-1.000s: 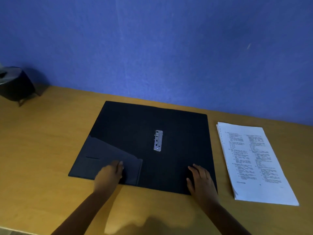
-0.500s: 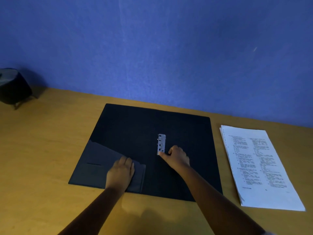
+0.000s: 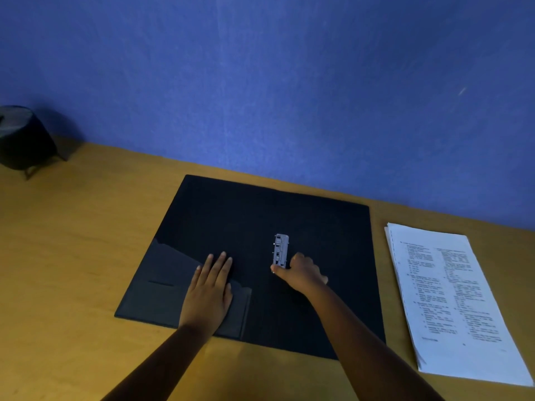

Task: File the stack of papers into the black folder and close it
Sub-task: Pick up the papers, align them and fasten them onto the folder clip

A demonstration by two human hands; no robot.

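The black folder point(image 3: 231, 215) lies open and flat on the wooden desk. A silver metal clip point(image 3: 280, 250) runs along its middle fold. My left hand point(image 3: 210, 290) rests flat, fingers together, on the folder's left inner pocket. My right hand point(image 3: 302, 272) is curled at the near end of the clip, thumb and fingers touching it. The stack of printed white papers point(image 3: 454, 302) lies on the desk to the right of the folder, apart from both hands.
A blue wall rises behind the wooden desk point(image 3: 72, 241). A dark round object on small legs point(image 3: 23, 138) stands at the far left corner. The desk's near edge lies below my forearms.
My right hand left the folder's near right edge and reached the clip's near end. My left hand slid farther up the left pocket and flattened.
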